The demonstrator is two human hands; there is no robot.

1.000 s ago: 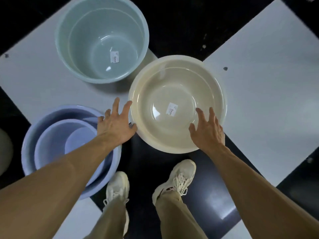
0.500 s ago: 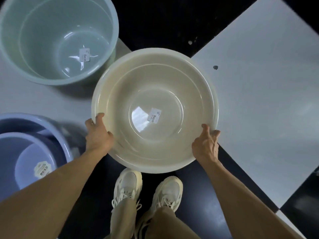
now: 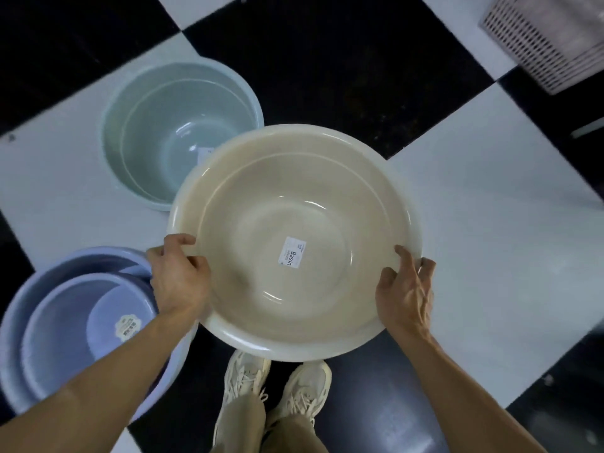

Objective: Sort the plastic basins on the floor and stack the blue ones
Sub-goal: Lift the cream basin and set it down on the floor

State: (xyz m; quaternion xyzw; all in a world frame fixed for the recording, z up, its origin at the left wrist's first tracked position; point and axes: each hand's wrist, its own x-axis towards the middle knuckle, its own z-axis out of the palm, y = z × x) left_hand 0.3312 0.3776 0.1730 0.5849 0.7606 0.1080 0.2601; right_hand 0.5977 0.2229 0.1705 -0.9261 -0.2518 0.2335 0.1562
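Both hands hold the cream basin by its rim: left hand clamped at 9 o'clock, right hand at 3 o'clock. Its far edge overlaps the green basin at 11 o'clock; nested blue basins sit at 8 o'clock. Open checkered floor lies at 2 o'clock, a perforated crate beyond.

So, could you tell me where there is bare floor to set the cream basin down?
The white tile right of the cream basin is bare, bordered by black tiles and the white basket farther off. The left is crowded: the green basin and nested blue basins.
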